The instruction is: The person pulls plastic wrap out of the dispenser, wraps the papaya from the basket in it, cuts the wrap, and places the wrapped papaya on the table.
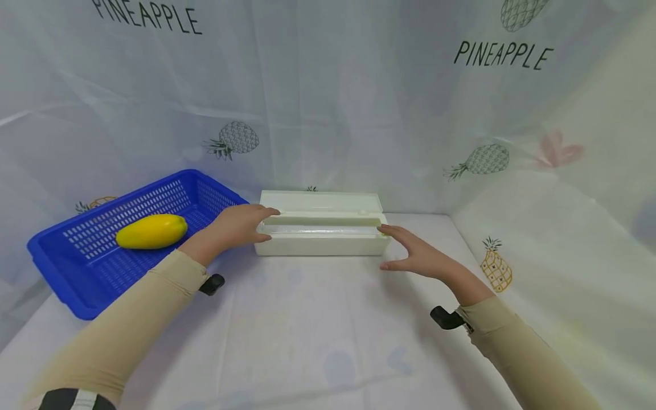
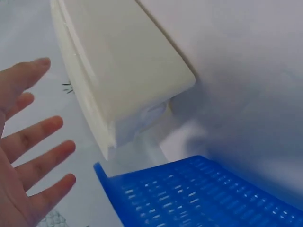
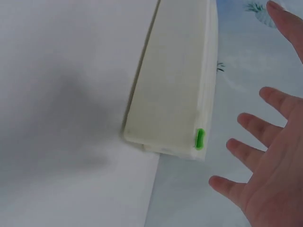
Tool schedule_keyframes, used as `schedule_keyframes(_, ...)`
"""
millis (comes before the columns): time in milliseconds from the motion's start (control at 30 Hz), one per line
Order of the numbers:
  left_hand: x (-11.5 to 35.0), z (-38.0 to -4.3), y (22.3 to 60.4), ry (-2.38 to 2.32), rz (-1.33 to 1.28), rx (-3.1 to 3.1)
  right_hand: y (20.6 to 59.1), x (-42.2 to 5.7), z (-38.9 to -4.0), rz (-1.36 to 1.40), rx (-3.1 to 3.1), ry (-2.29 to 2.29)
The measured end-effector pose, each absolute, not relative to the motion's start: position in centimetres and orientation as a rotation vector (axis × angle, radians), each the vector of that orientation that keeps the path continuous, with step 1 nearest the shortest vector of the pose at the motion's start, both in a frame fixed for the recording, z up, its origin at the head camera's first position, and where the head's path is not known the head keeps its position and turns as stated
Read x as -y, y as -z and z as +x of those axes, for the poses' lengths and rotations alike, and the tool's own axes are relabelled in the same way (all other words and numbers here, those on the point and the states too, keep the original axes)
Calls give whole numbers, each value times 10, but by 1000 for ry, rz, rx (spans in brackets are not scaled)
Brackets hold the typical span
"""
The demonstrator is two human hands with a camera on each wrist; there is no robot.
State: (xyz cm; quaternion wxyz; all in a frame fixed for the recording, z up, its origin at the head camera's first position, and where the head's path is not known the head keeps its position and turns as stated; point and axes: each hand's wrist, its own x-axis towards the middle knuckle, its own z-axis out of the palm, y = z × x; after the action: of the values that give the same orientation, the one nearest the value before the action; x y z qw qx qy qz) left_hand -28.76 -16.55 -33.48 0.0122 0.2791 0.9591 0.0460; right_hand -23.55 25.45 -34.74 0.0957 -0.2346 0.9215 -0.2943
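Note:
A long white box (image 1: pixel 323 246) stands at the back of the table, its lid (image 1: pixel 320 201) tilted up behind it. Inside lies a shiny, pale roll (image 1: pixel 323 230) along the box's length; it looks like cling film. My left hand (image 1: pixel 237 225) is at the box's left end, fingers spread and thumb apart. At the right end, my right hand (image 1: pixel 421 255) has its fingers extended, fingertips close by the corner. Both wrist views show empty palms and spread fingers beside the box. A small green tab (image 3: pixel 200 139) sits near one end of it.
A blue perforated basket (image 1: pixel 77 293) is on the left, under and beside my left forearm. One oblong yellow fruit (image 1: pixel 152 232) lies in it. Behind the box hangs a white cloth (image 1: pixel 338 114) printed with pineapples, and it continues along the right side.

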Motion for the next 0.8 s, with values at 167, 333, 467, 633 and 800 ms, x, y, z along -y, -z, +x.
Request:
schedule_keyframes(167,152,-300,340,-141,908,-2955,347,-248,-242,-731,-2692,893)
schedule_keyframes(333,144,-312,344,-120,941,-2927,349,-242,-251,-744,-2689,861)
schedule_keyframes(467,139,-319,349,-95,974,-2912,353,-238,-258,-742,-2694,850)
schedule_keyframes(633,135,-325,355,-23,1024,-2928,357,-233,-264,-755,-2702,851)
schedule_keyframes(800,132,-329,356,13,1018,-2963,358,-230,-270,-782,-2710,848)
